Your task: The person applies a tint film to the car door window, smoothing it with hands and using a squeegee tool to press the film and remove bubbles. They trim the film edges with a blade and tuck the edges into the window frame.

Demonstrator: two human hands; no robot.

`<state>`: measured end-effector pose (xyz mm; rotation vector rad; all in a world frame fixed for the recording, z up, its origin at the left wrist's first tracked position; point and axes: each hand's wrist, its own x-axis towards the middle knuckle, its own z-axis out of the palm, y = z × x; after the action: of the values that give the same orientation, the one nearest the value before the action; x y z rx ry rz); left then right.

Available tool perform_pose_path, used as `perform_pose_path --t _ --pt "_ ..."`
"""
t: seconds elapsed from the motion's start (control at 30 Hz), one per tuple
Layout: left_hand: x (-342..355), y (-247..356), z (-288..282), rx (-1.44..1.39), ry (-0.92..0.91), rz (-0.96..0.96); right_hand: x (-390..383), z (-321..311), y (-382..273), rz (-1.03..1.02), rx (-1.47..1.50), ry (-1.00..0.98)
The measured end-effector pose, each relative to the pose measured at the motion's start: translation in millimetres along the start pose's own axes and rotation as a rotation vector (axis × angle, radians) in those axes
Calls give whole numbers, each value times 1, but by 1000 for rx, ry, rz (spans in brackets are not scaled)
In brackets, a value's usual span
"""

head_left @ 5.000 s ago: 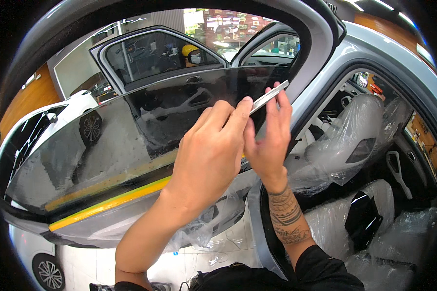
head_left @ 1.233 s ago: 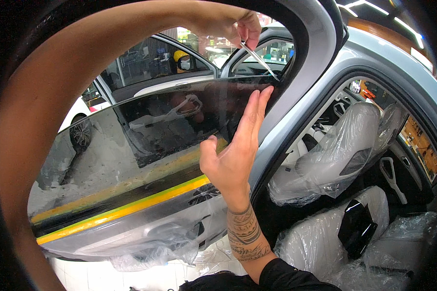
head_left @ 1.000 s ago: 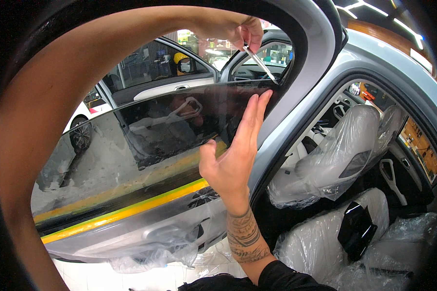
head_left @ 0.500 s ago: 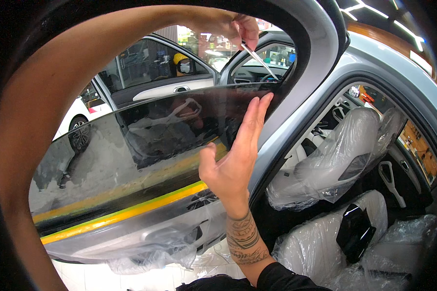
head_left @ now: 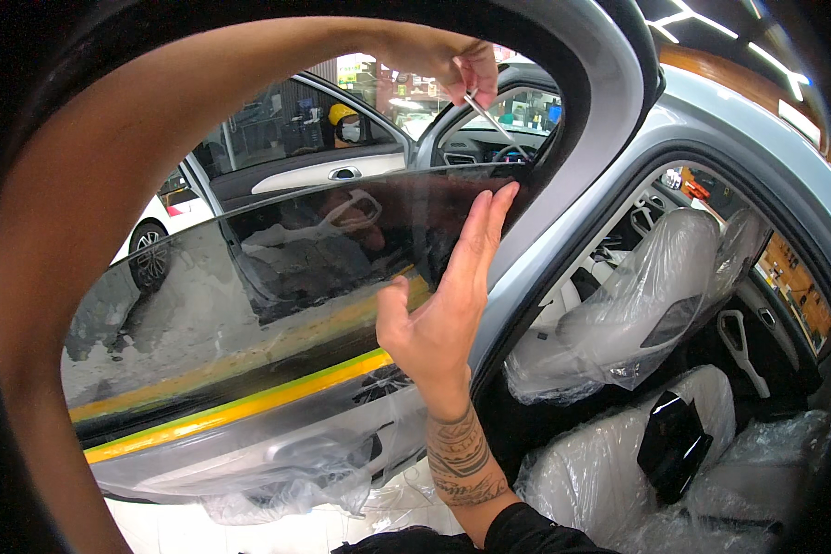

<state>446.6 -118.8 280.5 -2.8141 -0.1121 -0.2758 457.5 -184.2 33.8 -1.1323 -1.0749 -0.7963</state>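
Observation:
My left arm arches over the partly lowered tinted door window [head_left: 203, 286]. Its hand [head_left: 475, 76], beyond the glass top edge, pinches a thin, pale, stick-like tool [head_left: 495, 122]. The tool slants down to the right, its far end close to the corner where the glass meets the black-lined door frame [head_left: 609, 78]. My right hand [head_left: 443, 314] is open on the near side of the window. Two fingers stretch up together to the glass edge beside the frame, with the thumb apart; how firmly they press cannot be seen.
Clear plastic sheeting [head_left: 277, 475] and a yellow strip [head_left: 240, 413] run along the door below the glass. To the right are plastic-wrapped seats [head_left: 619, 305], with a glossy black panel [head_left: 674, 443] on the rear one. Another car's open door [head_left: 295, 180] stands beyond the window.
My left hand has shifted slightly down and to the right with the tool. My right hand keeps nearly the same place and pose against the window.

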Motion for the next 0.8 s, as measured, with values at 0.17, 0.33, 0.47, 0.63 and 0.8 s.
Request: perform_pose_path --t 0.17,0.33,0.47,0.63,0.8 --pt "-8 -1 6 15 5 -13 -1 0 2 -1 5 -12" --pt "-5 -5 0 21 -2 -9 0 1 -1 4 16 -12" --pt "-2 -2 0 26 -2 -5 -1 2 0 1 19 -4" --pt "2 0 1 24 -6 2 0 1 0 15 15 -14" --pt "5 2 1 28 -7 1 0 1 0 9 22 -7"
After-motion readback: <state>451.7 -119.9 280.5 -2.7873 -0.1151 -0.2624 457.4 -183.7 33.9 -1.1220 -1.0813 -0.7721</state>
